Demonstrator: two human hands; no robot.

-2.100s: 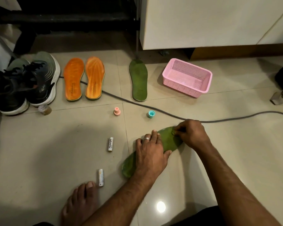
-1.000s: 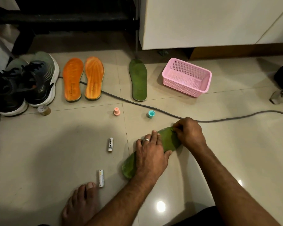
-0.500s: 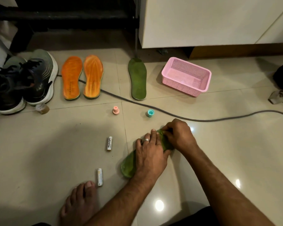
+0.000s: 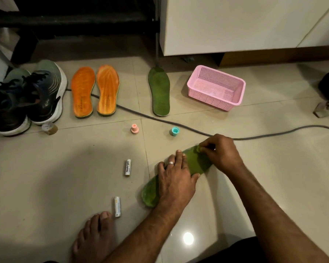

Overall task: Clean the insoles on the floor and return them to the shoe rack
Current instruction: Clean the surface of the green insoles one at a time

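Note:
A green insole (image 4: 198,164) lies slantwise on the floor tiles in front of me. My left hand (image 4: 176,179) presses flat on its middle, fingers straight. My right hand (image 4: 219,152) is at its far end, fingers curled and pinching a small pale green wad (image 4: 198,148) against the insole; what the wad is I cannot tell. A second green insole (image 4: 159,92) and two orange insoles (image 4: 83,92) (image 4: 107,90) lie in a row further back. The dark shoe rack (image 4: 74,18) stands behind them.
A pair of dark sneakers (image 4: 27,97) sits at the left and a pink basket (image 4: 207,96) at the right. A grey cable (image 4: 188,128) crosses the floor. Two batteries (image 4: 128,167) (image 4: 117,206), a pink cap (image 4: 134,128) and a teal cap (image 4: 174,131) lie nearby, with my bare foot (image 4: 95,236).
My right hand slid along the insole toward my left hand half a second ago and is now back at the far end. The left hand has stayed pressed in place.

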